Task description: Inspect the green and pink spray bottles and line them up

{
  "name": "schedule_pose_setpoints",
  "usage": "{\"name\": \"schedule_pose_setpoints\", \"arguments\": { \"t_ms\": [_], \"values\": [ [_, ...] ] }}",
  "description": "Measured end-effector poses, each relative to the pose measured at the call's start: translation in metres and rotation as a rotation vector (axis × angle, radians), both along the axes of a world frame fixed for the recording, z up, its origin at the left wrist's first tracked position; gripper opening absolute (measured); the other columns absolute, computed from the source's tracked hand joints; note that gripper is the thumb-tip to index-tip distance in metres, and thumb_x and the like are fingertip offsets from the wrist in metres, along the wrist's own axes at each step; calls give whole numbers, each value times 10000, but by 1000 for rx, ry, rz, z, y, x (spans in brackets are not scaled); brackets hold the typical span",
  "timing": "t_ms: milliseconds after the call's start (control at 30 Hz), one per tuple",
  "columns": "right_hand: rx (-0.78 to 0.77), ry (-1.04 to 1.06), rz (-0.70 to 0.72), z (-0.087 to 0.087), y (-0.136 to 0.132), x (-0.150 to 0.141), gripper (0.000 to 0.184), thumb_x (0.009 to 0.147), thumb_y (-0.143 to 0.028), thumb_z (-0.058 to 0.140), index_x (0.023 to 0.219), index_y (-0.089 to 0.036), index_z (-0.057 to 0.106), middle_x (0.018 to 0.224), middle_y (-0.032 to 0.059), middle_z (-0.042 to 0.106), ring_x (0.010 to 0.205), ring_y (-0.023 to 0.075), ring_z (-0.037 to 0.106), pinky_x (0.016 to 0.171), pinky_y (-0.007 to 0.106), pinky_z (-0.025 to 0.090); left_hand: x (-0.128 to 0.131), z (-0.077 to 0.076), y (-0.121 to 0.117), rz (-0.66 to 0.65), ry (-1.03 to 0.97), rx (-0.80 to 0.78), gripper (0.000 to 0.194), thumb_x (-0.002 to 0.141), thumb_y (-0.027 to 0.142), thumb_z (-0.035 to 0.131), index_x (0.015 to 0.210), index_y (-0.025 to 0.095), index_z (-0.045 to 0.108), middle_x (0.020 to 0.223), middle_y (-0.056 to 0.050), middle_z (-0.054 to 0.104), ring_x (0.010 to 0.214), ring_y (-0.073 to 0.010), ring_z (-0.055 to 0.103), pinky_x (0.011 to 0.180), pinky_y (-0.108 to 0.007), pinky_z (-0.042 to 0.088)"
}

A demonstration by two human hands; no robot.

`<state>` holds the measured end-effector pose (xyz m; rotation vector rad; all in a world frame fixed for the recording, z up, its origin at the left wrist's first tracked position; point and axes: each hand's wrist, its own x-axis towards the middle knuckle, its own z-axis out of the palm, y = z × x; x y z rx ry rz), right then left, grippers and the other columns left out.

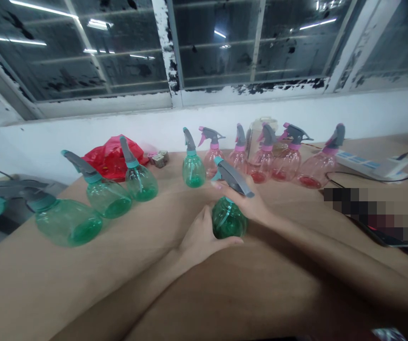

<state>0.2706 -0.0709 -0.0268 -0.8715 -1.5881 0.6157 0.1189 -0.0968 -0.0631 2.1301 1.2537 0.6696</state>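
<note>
In the middle of the table, a green spray bottle [229, 220] with a grey and teal spray head [235, 177] is between my hands. My left hand [204, 237] curves around the lower left of its body, thumb stretched along the near side. Closed around the neck just under the spray head is my right hand [253, 201]. Some of its fingers are hidden behind the bottle. Another green spray bottle [194, 170] stands upright behind, to the left of a row of several pink spray bottles [260, 163].
More green spray bottles [109, 196] stand along the table's left side, near a red plastic bag [113, 156] and small boxes [159, 159]. A white power strip [374, 166] with a black cable lies at right. Windows rise behind the table [147, 293].
</note>
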Motion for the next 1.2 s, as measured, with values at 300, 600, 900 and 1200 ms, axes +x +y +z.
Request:
{"name": "schedule_pose_setpoints", "arguments": {
  "t_ms": [300,600,900,1200],
  "values": [
    [13,-13,-21,0,1,1,220,754,-368,630,903,-211,589,725,-12,618,690,151,592,654,303,450,0,1,1,-4,-3,-19,805,569,624,682,1180,163,431,1120,-131,543,1083,-344,505,869,-476,423],
    [7,-4,29,2,0,1,241,766,-347,625,961,-216,575,701,-22,624,681,149,598,657,302,452,0,2,0,2,-6,-17,800,566,617,688,1187,189,422,1135,-120,541,1100,-336,498,879,-471,422],
    [81,-132,-28,6,4,2,160,804,-340,566,738,-197,534,588,-57,513,526,90,467,525,262,340,1,3,-2,33,10,-68,782,541,635,684,1132,182,444,1095,-118,555,1073,-345,513,853,-468,425],
    [33,-86,13,3,3,1,129,801,-339,575,854,-223,560,660,-45,565,596,118,523,569,273,388,1,3,-3,46,8,-71,778,534,639,687,1108,178,435,1091,-126,558,1071,-353,520,852,-484,431]
  ]
}}
